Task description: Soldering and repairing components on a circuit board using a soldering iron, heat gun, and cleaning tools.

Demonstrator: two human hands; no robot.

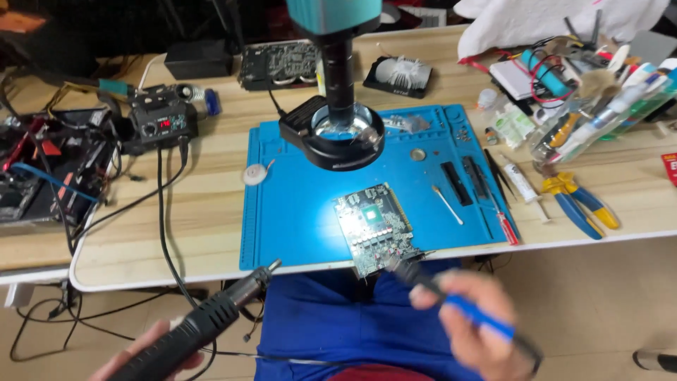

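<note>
Two tools (201, 324) near circuit board (374, 227), microscope (338, 106) above

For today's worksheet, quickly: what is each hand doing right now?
Left hand: closed around a black hot-air handpiece.
Right hand: closed around a blue-handled soldering iron, tip at the circuit board.

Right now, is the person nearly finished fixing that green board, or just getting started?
Set up: the green circuit board lies lit on the blue mat under the microscope, with tweezers and a swab laid beside it. In hand: the left hand holds a black hot-air tool, off the table; the right hand holds a blue-handled iron, tip at the board's near edge. How much work remains can't be told from here.
</note>
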